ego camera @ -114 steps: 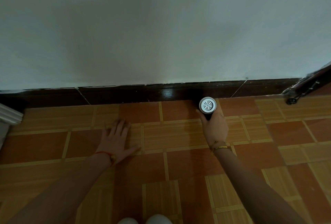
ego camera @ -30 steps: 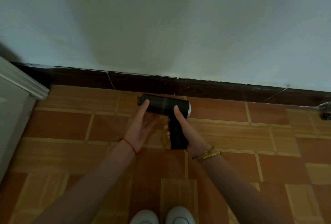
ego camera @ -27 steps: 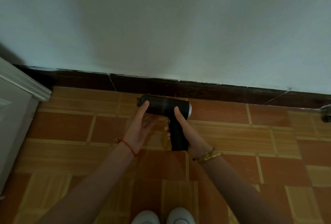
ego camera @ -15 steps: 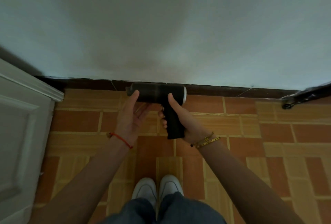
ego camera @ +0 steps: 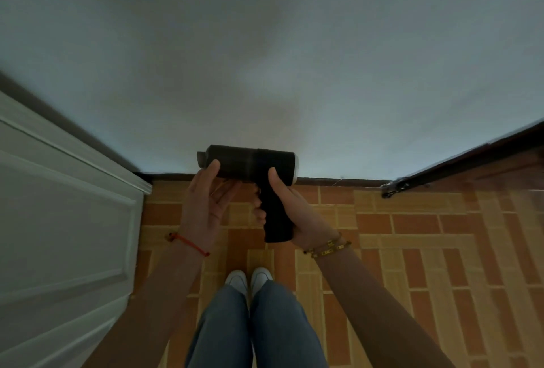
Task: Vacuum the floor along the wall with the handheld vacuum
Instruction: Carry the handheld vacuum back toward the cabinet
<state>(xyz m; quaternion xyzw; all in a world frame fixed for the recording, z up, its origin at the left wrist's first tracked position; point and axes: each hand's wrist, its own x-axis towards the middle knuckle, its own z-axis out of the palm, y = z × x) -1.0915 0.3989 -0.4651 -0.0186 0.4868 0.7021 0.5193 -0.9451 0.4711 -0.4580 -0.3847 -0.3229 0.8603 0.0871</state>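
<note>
1. The handheld vacuum [ego camera: 250,166] is held in the air in front of the person, above the floor [ego camera: 412,249] and in front of the bottom of the wall [ego camera: 294,58] at 12 o'clock.
2. Its black barrel lies level from 9 to 3 o'clock. The narrow nozzle end is at 9, a pale cap is at 3, and the pistol handle points down toward 6.
3. The right hand [ego camera: 290,208] is wrapped round the handle. Its fingers curl over the handle's 9 o'clock side and its thumb lies up against the barrel.
4. The left hand [ego camera: 206,208] has loose, mostly straight fingers under the nozzle half of the barrel. Its thumb tip touches the barrel and the palm faces toward 3 o'clock. It grips nothing.
5. The two hands are apart, one at each end of the barrel.
6. A red cord bracelet [ego camera: 191,245] is on the left wrist and gold bracelets [ego camera: 328,247] are on the right.
7. A dark baseboard [ego camera: 323,182] runs along the foot of the wall.
8. A white panelled door [ego camera: 59,220] stands at 9 o'clock.
9. At 2 o'clock a dark-edged panel [ego camera: 471,161] slants in, with a metal fitting [ego camera: 394,186] at its lower corner.
10. At 6 o'clock are legs in jeans [ego camera: 265,332] and two white shoes [ego camera: 237,280] set together on the orange patterned tiles.
</note>
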